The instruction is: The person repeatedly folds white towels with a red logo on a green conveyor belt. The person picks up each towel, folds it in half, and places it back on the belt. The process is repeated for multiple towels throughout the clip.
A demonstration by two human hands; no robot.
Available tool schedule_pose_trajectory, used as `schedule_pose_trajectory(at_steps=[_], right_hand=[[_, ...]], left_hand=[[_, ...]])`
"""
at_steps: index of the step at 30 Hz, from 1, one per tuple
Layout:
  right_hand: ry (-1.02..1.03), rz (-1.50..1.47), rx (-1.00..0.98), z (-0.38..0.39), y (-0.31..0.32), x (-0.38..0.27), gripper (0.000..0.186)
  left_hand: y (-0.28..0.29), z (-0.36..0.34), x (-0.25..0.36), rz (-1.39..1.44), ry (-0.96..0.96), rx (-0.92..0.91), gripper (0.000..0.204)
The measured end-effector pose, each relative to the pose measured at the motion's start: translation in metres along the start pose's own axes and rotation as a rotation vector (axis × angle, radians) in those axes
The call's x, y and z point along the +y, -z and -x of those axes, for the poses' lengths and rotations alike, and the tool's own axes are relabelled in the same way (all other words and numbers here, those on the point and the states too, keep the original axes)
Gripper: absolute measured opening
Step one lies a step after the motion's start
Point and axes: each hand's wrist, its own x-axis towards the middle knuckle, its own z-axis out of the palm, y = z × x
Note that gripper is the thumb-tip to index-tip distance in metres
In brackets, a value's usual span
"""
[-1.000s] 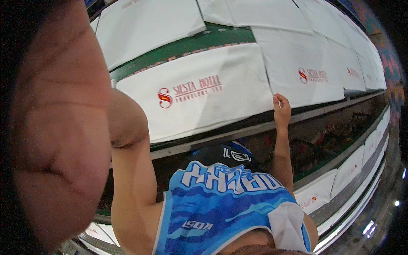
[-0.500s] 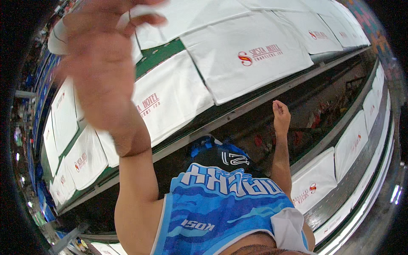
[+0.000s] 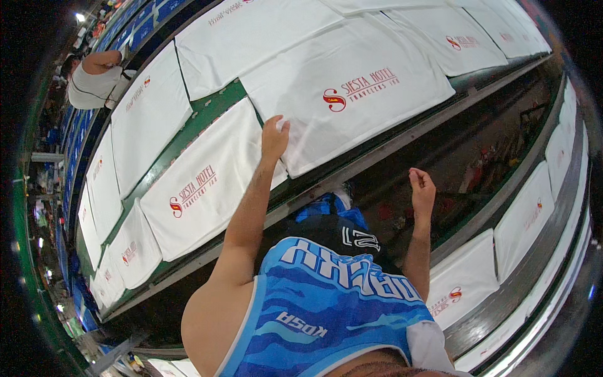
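My left hand (image 3: 274,139) is at the left edge of a white cloth (image 3: 389,125) printed with a red emblem and lettering, thumb apart from its loosely curved fingers. Another printed white cloth (image 3: 223,151) lies beside it, to the left. Both rest on a green board (image 3: 220,91), which shows between the pieces. My right hand (image 3: 422,193) hangs over the dark gap beside the board, below the cloth’s front edge, fingers bent together with nothing visible in them.
More white cloths (image 3: 147,119) lie in rows along the long board. A second rail with cloths (image 3: 521,220) runs along the right, across the dark gap. A person in a white top (image 3: 94,85) bends beyond the board at upper left, near blue racks (image 3: 144,19).
My left hand has come down from close before the camera to the cloth. My right hand has left the cloth edge it was pinching. The view has shifted, showing another person.
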Motion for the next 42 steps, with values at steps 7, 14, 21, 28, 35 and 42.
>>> schedule_pose_trajectory(at_steps=[7, 14, 21, 28, 35, 42], right_hand=[[0.237, 0.223, -0.158, -0.117, -0.007, -0.023, 0.028], [0.37, 0.314, -0.206, -0.324, -0.033, -0.071, 0.03], [0.395, 0.54, -0.17, -0.551, -0.088, -0.094, 0.035], [0.462, 0.622, -0.207, -0.658, -0.122, -0.086, 0.038], [0.237, 0.703, -0.331, -0.675, -0.164, -0.095, 0.056], [-0.031, 0.447, -0.437, -0.723, -0.16, -0.078, 0.049]], left_hand=[[-0.038, -0.063, -0.037, -0.456, -0.028, 0.164, 0.058], [-0.025, -0.112, -0.043, -0.571, 0.118, 0.316, 0.033], [-0.001, -0.154, -0.059, -0.398, 0.589, 0.36, 0.036], [-0.004, -0.16, -0.099, -0.464, 0.639, 0.279, 0.039], [-0.007, -0.152, -0.087, -0.637, 0.447, 0.374, 0.034], [0.01, -0.16, -0.071, -0.083, 0.617, 0.444, 0.028]])
